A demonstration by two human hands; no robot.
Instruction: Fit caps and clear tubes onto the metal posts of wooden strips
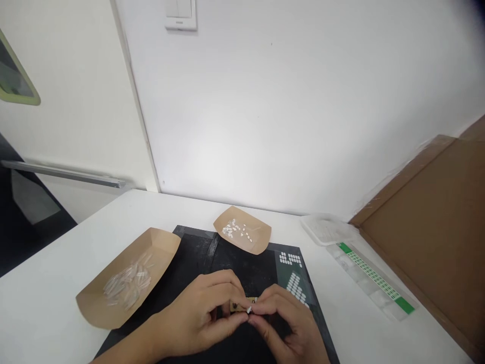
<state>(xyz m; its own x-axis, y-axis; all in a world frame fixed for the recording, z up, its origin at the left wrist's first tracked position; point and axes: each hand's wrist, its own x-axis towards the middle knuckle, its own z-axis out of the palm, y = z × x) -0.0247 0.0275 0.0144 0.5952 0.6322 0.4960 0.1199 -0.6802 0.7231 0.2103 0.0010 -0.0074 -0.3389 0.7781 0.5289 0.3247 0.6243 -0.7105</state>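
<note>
My left hand [206, 311] and my right hand [290, 321] meet low in the middle of the view, over the black mat [193, 263]. Both are closed in a pinch, thumb against forefinger. Right where the fingertips come together, a tiny white piece [249, 309] shows; its exact kind is too small to tell. Just behind the fingers lies a small yellowish patterned piece [237, 307], partly hidden by them. On the mat to the right, beside my right hand, white oval stickers [296, 288] sit in rows on a dark green sheet.
A brown paper tray [162, 242] with clear plastic pieces [129, 283] stands left. Another paper tray [261, 237] at the back holds small white pieces [231, 227]. A clear compartment box [373, 283] with a green-striped label lies right, near a plastic lid [328, 230] and cardboard [432, 202].
</note>
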